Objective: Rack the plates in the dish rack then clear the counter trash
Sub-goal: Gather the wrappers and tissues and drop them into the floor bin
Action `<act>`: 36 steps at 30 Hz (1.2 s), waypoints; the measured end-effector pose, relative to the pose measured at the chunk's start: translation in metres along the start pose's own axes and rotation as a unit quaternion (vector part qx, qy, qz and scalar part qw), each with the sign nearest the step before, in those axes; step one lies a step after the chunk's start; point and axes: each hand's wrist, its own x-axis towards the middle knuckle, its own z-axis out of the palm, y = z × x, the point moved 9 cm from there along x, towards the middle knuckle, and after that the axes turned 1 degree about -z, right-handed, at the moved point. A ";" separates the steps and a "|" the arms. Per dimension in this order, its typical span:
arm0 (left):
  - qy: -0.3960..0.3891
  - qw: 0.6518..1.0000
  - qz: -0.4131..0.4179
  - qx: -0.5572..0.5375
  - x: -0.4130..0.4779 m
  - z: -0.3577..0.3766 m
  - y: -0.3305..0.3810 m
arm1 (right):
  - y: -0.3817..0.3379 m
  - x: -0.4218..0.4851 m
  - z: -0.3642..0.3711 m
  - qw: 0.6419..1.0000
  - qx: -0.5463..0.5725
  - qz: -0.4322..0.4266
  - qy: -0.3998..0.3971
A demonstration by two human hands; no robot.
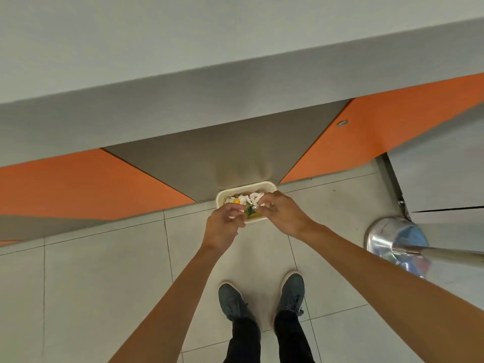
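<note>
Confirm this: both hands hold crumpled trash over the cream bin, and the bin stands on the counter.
Not quite. The head view shows the cream bin on the floor tiles, against the grey panel below the counter, not on it. The rest holds: the left hand and right hand both pinch the crumpled trash over it.

Left hand [222, 224] and right hand [284, 215] outstretched, close together, both pinching one crumpled wrapper [251, 210].

The wrapper [250, 210] in the grip is dark green, silvery at one end. Just beyond it, a cream bin [269, 186] shows white and yellow scraps [251, 197]. Orange panels [379, 132] spread to either side, and slate-grey shoes [292, 292] stand below.
</note>
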 end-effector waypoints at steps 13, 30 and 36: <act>-0.060 0.989 0.066 0.117 -0.163 0.016 0.044 | -0.045 -0.158 -0.012 1.000 0.000 0.009 -0.004; -0.097 0.964 0.125 0.216 -0.293 0.029 0.096 | -0.091 -0.309 -0.064 0.998 0.033 0.042 0.029; -0.115 0.940 0.204 0.247 -0.322 0.075 0.158 | -0.094 -0.347 -0.128 0.997 0.044 0.017 0.065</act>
